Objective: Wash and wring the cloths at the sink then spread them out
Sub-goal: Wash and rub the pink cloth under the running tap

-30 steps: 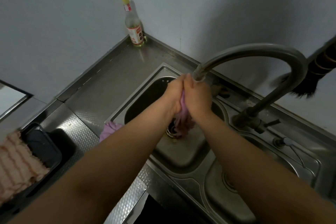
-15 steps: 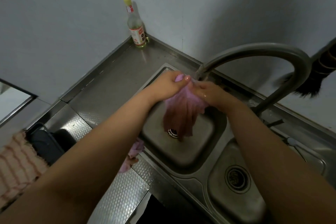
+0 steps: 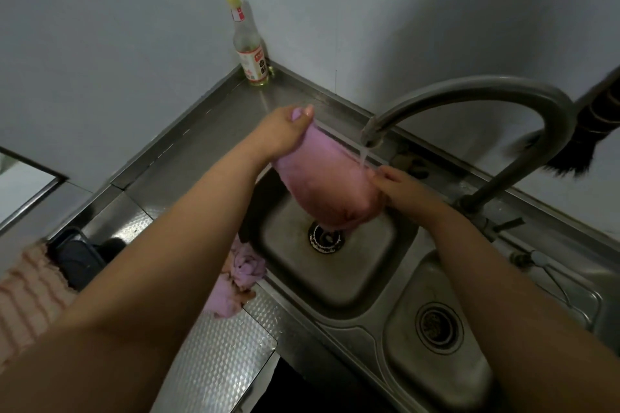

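Observation:
A wet pink cloth (image 3: 327, 184) hangs stretched between my two hands over the left basin of the steel sink (image 3: 295, 282). My left hand (image 3: 285, 131) pinches its upper left corner, raised above the counter. My right hand (image 3: 399, 186) grips its right edge just under the faucet spout (image 3: 372, 134), where a thin stream of water runs onto the cloth. The cloth's lower end hangs just above the drain (image 3: 325, 238). A second pink cloth (image 3: 240, 278) lies crumpled on the counter at the basin's left rim, partly hidden by my left forearm.
A glass bottle with a yellow cap (image 3: 248, 47) stands in the back corner. A smaller right basin (image 3: 436, 322) lies beside the left one. A dark brush (image 3: 570, 147) hangs at the right wall. A black tray (image 3: 77, 258) and a striped pink towel (image 3: 27, 298) sit at the left.
My hands, pressed together around the bunched cloth a second ago, have moved apart. The left hand rose and went left, opening the cloth out wide under the running water.

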`<state>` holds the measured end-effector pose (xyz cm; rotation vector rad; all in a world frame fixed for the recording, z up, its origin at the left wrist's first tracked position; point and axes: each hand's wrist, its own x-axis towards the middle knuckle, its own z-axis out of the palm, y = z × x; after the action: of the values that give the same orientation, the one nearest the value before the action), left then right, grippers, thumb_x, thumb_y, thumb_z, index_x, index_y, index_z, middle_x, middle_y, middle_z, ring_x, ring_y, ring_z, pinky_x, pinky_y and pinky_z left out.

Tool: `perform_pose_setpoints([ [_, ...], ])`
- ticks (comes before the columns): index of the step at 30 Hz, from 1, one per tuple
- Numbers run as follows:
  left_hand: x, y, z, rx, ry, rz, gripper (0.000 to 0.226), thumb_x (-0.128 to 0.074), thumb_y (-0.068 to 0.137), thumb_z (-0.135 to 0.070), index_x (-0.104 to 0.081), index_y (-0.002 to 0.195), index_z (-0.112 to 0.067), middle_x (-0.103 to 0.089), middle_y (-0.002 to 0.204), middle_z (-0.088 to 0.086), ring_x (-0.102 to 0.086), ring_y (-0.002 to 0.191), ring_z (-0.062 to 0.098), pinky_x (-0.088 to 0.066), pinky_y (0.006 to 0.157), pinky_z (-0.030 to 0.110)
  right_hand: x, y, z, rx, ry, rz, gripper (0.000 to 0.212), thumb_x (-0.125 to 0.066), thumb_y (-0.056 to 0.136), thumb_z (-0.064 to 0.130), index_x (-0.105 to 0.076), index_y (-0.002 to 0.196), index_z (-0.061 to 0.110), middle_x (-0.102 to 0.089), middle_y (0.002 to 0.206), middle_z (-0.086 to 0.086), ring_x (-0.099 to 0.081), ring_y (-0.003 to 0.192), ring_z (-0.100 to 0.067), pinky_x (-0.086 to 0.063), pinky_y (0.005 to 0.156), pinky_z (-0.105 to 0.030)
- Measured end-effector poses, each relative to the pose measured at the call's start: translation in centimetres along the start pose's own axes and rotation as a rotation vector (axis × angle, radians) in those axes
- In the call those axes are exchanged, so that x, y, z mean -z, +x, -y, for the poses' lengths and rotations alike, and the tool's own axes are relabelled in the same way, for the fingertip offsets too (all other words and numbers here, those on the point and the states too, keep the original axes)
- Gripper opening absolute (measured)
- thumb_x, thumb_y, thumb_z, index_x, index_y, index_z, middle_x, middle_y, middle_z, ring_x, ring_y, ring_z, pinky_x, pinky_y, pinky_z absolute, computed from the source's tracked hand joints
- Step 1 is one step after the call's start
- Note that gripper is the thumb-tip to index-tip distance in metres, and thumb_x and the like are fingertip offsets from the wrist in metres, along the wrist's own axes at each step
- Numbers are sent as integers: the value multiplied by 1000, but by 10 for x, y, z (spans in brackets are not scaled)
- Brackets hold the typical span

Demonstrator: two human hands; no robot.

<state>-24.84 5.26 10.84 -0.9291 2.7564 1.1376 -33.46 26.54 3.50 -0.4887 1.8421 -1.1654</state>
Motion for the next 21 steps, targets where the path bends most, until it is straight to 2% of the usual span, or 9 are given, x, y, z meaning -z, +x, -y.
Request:
perform_pose_setpoints([
  [2,1,1,8,1,-41,30,51,-33,103,-45,-59,102,-2,-61,92,11,-58,85,21,-47,81,33,4,-4,2,1,-116,30,21,-52,94,38,-64,96,21,-65,93,-3,-60,92,-22,-47,82,-39],
  [6,0,-5,17,-16,-278,40,48,-38,101,-47,-57,94,-3,-64,84,10,-62,74,15,-54,76,32,8,-10,6,-38,-332,108,28,-59,91,36,-67,102,12,-67,98,-9,-62,92,-23,-50,83,-39],
  [9,-12,-8,24,27,-425,12,51,-40,102,-42,-58,106,5,-65,89,16,-65,80,20,-56,81,36,11,-13,7,-23,-159,26,18,-48,98,28,-63,104,21,-61,95,3,-56,87,-9,-46,74,-25],
  [11,-32,-6,24,108,-576,-31,44,-43,102,-39,-57,103,3,-64,89,17,-63,84,25,-55,84,41,6,-15,15,30,23,-108,18,-45,100,30,-61,106,24,-59,89,10,-54,84,-4,-44,67,-17],
  [13,-57,-3,18,295,-863,-41,36,-45,101,-38,-57,99,-4,-65,89,14,-62,89,26,-55,84,40,-6,-17,23,102,119,-189,23,-45,100,32,-64,92,22,-60,80,9,-58,81,-6,-46,64,-17],
  [15,-80,-1,6,502,-1160,51,43,-44,99,-46,-61,104,-7,-70,100,18,-66,95,29,-54,88,41,-31,-18,34,143,151,-207,28,-45,100,32,-64,82,22,-63,72,10,-62,67,0,-47,60,-16],
  [18,-101,-8,-19,619,-1310,71,37,-48,98,-42,-65,99,-9,-68,81,9,-66,75,21,-57,74,34,-58,-5,45,160,-85,-379,40,-41,99,40,-69,86,14,-68,76,-1,-66,72,-11,-48,64,-25],
  [19,-105,-14,-30,617,-1299,59,30,-51,98,-36,-65,98,-9,-66,75,7,-65,69,19,-57,68,31,-55,1,48,132,-212,-457,41,-40,100,36,-69,87,9,-68,79,-7,-66,75,-19,-46,64,-28],
  [21,-111,-26,-45,596,-1294,60,19,-53,96,-22,-63,85,-10,-59,61,3,-59,52,15,-50,51,22,-39,15,46,71,-231,-584,37,-39,99,21,-66,90,-3,-66,88,-19,-62,81,-29,-36,64,-29],
])
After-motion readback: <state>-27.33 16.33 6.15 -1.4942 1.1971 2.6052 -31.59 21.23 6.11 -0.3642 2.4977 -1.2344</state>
